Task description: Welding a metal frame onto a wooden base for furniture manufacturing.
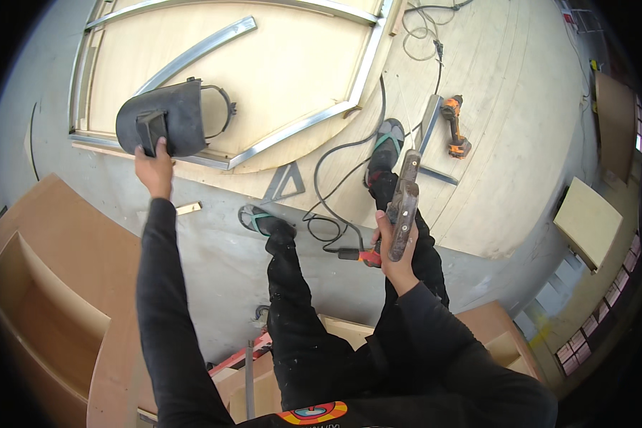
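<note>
My left hand (155, 169) is closed on a black welding mask (182, 118), gripping it by the window frame, with the headband to the right. The mask is over the corner of a metal frame (292, 134) on a plywood panel. My right hand (398, 264) grips a long, worn brown-and-grey tool (404, 207) with screw heads along it; its exact kind is unclear. Beside that hand a red-and-black corded end (367, 257) shows; whether it belongs to the same tool is hidden. A thin rod appears beyond the tool's far tip.
An orange-and-black cordless drill (455, 127) lies on the plywood, right of a metal angle piece (429, 125). A black cable (319, 171) loops near my feet. A grey triangular square (287, 181) lies between them. Brown curved wooden furniture (57, 214) stands at left.
</note>
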Tool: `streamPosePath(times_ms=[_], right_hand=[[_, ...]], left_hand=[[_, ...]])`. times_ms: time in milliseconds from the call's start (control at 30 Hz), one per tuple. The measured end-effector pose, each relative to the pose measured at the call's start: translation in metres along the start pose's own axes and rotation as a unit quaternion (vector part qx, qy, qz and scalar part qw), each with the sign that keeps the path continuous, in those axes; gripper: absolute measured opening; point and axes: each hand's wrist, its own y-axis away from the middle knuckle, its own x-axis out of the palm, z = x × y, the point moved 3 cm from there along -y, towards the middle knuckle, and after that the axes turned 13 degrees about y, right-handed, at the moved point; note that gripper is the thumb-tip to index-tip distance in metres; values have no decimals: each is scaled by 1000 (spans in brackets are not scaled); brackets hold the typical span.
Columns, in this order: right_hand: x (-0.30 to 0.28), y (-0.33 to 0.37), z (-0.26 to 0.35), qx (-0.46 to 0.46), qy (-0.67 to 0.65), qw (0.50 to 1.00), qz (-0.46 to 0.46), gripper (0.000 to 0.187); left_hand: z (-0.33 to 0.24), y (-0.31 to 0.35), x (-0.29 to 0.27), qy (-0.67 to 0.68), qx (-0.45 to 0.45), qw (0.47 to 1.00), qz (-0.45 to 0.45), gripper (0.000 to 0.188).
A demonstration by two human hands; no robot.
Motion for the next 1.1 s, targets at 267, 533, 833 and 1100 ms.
streamPosePath(times_ms=[267, 533, 833, 1100], right_hand=[[15, 13, -34, -47, -11, 997, -68, 24], [54, 67, -67, 0, -97, 991, -89, 26], [48, 78, -20, 136, -143, 980, -3, 16], [45, 68, -24, 55, -87, 994, -23, 17]], left_hand=[[-30, 134, -126, 209, -105, 970, -59, 30], [101, 240, -207, 215, -294, 931, -41, 27], [167, 295, -227, 152, -391, 908, -20, 47], [196, 303, -230, 68, -447, 892, 0, 51]])
